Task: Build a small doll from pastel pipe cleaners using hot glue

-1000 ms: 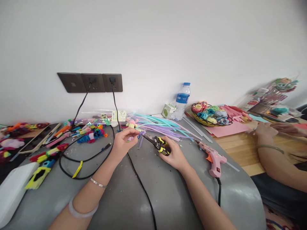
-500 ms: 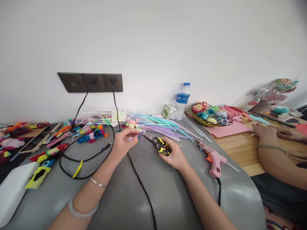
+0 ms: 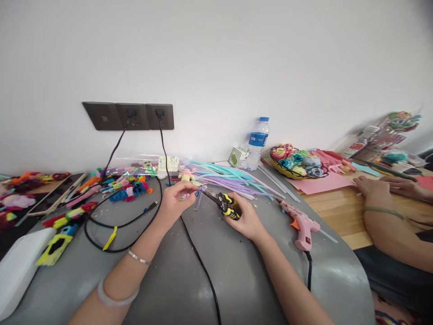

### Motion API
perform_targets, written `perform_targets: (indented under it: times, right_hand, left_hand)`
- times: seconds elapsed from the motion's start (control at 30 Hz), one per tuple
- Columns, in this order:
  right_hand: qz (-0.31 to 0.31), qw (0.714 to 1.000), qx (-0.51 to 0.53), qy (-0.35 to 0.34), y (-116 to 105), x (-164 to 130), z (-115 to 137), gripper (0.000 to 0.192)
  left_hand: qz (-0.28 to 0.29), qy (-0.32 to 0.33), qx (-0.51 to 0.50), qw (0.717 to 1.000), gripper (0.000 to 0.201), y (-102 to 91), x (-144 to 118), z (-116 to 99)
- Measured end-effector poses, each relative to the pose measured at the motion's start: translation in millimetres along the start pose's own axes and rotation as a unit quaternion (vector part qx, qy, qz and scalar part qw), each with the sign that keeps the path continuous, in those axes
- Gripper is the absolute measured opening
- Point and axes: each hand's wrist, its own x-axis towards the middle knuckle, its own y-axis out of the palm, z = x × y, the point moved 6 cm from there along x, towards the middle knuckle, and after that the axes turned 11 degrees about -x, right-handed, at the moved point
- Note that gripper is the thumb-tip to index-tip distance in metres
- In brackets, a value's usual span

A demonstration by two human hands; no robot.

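Between the thumb and fingers of my left hand is a small piece of purple pipe cleaner, partly hidden by the fingertips. My right hand is wrapped round the yellow-and-black handles of a pair of pliers. The tips of the pliers point left and meet the purple piece. Behind both hands lies a spread of turquoise and purple pipe cleaners. A small pink-and-yellow figure stands just past my left fingers.
A pink glue gun lies to the right. Black cables cross the grey table. A water bottle, a small carton and a basket of flowers stand behind. Another person's arm rests at the right; pipe-cleaner figures lie left.
Hardly anything differs. Both hands stay in place with the pliers at the purple piece; the view has shifted very slightly.
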Motion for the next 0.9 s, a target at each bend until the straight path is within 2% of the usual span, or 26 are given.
perform_targets:
  times: [0.47, 0.9]
  right_hand:
    - [0.003, 1.0, -0.008, 0.007, -1.1, -0.3, 2.1, 0.035]
    - [0.0, 1.0, -0.01, 0.009, -0.5, -0.8, 1.2, 0.035]
  left_hand:
    - [0.013, 0.027, 0.012, 0.999, 0.007, 1.3, 0.0, -1.8]
    - [0.01, 0.019, 0.039, 0.999, 0.006, 3.0, 0.0, -5.8]
